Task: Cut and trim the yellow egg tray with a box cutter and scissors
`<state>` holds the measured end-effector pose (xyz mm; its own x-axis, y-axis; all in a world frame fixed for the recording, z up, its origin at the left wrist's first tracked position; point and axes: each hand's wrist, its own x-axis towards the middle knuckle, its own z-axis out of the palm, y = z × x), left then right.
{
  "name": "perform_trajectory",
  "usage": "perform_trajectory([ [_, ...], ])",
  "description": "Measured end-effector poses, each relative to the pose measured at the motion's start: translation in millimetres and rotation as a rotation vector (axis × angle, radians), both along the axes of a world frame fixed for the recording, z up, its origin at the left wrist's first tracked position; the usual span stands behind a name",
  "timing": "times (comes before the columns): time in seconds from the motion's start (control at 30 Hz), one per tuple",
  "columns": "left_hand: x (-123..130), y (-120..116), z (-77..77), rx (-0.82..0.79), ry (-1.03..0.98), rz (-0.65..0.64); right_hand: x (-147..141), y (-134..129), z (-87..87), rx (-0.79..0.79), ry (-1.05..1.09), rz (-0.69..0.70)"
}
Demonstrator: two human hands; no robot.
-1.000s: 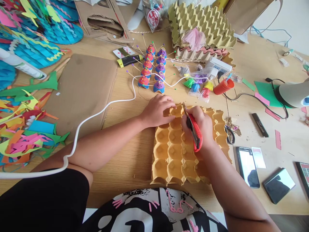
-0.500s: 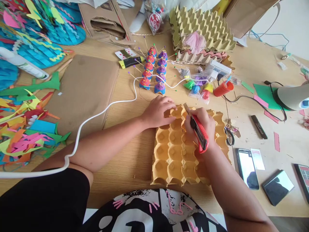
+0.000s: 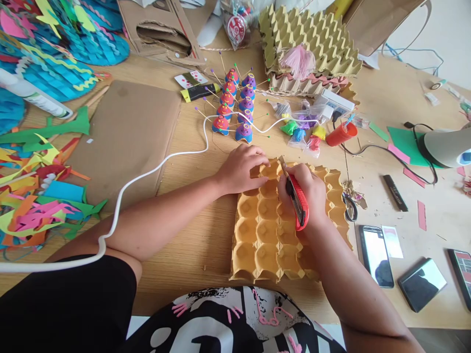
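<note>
A yellow cardboard egg tray point(image 3: 267, 229) lies cups up on the table in front of me. My left hand point(image 3: 245, 169) grips its far left corner, with the thumb and fingers bent over the cups. In my right hand point(image 3: 307, 189) is a red utility knife point(image 3: 297, 201), its blade out and pointing away from me. The blade tip is at the tray's far edge, just right of my left fingers. Whether it has gone into the card I cannot tell.
Beyond the tray stand several red and purple painted egg-cup figures point(image 3: 226, 100) with pins, crossed by a white cable point(image 3: 143, 177). Stacked egg trays point(image 3: 312, 44) are behind. Scissors point(image 3: 349, 207) and a phone point(image 3: 377, 255) lie right; paper scraps point(image 3: 47, 211) and cardboard point(image 3: 125, 142) left.
My right hand and the utility knife have shifted slightly left, and the knife's handle stands a little steeper. My left hand and the egg tray have stayed in place.
</note>
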<state>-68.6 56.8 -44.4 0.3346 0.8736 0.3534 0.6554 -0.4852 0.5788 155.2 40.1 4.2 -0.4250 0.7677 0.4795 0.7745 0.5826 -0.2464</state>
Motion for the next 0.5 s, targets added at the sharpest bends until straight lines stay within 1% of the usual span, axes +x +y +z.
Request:
perform_trajectory([
  [0.2,0.3,-0.2,1.5,-0.008,0.0,0.002,-1.4,-2.1,1.0,-0.04,0.017,-0.009],
  [0.4,1.4,-1.3,0.6,-0.004,0.003,0.023,-4.1,3.5,-2.6,-0.092,0.02,-0.039],
  [0.5,1.1,-1.3,0.5,-0.007,0.004,0.019,-3.1,4.4,-1.7,-0.095,0.021,-0.027],
])
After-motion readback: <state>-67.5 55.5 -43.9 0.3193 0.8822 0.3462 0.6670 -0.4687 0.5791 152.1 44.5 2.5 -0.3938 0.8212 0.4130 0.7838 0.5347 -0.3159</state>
